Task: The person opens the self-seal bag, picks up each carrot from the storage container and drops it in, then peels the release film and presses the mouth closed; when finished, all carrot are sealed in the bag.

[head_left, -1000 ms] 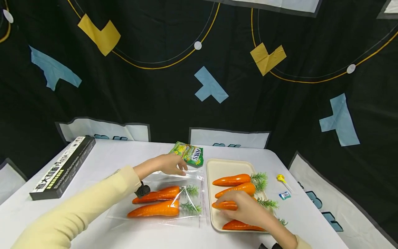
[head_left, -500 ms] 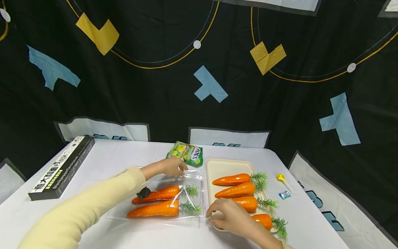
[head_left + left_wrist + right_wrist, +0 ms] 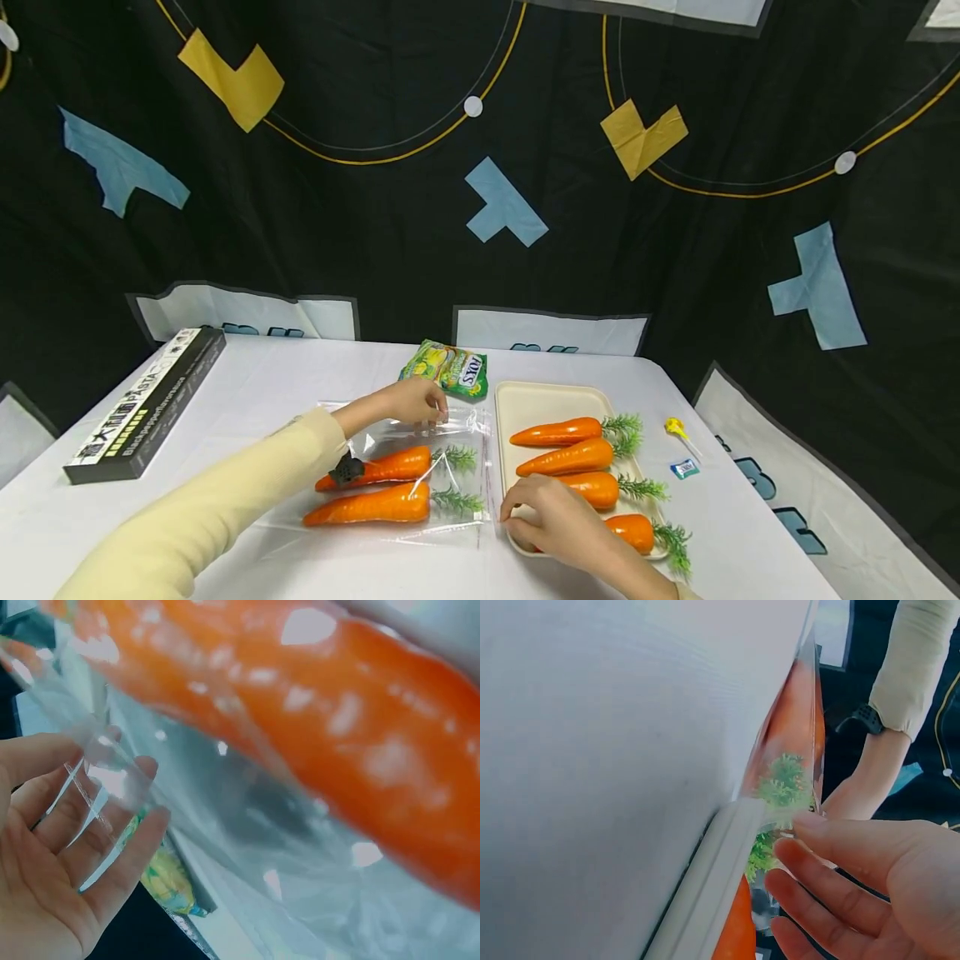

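Observation:
A clear plastic bag [image 3: 390, 429] lies flat in the head view, with two orange carrots [image 3: 369, 506] with green tops inside. My left hand [image 3: 411, 401] pinches the bag's far edge; the left wrist view shows the film [image 3: 112, 776] between thumb and fingers. On the near right side, my right hand [image 3: 553, 515] pinches the bag's edge between thumb and index finger, beside the tray. The right wrist view has this hand [image 3: 855, 877] near the carrots' green tops [image 3: 786, 780], its other fingers loosely bent.
A cream tray [image 3: 551, 397] with several carrots [image 3: 558, 432] stands right of the bag. A green candy packet [image 3: 447, 368] lies behind, a black pasta box [image 3: 150, 408] at left. A yellow-headed pick [image 3: 677, 428] and small blue packet [image 3: 685, 468] lie right of the tray.
My right hand has moved left and toward me from over the tray's carrots to the bag's right edge. My left hand stays at the far edge, its fingers drawing slightly closer together.

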Available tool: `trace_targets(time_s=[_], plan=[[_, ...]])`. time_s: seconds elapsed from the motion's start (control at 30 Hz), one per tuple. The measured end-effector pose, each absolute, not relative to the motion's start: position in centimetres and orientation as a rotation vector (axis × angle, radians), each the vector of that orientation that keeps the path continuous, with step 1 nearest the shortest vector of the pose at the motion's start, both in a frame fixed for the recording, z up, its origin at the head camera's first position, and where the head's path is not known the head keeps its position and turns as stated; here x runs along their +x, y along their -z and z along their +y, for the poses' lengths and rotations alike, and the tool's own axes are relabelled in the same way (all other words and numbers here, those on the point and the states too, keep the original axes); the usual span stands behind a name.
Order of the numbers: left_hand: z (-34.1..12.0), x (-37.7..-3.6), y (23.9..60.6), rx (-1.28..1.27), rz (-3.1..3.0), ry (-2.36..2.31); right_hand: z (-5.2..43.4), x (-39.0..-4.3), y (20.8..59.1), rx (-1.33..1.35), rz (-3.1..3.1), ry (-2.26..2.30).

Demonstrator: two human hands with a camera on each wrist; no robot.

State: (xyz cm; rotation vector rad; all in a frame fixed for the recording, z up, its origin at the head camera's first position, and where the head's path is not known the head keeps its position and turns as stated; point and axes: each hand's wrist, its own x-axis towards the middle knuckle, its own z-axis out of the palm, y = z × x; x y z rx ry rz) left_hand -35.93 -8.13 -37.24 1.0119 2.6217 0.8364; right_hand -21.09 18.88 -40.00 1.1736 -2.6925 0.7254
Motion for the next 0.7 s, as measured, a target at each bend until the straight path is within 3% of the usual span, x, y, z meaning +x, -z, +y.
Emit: trace_targets(time_s=[0.27, 0.7], plan=[[-10.0, -35.8, 36.3, 1.062, 2.594, -0.964, 19.2, -21.2, 39.5, 1.076, -2.700, -0.743], [-13.1, -33.3, 32.5, 0.939, 2.664, -1.268, 19.6, -22.5, 36.8, 1.022, -2.522, -0.656]])
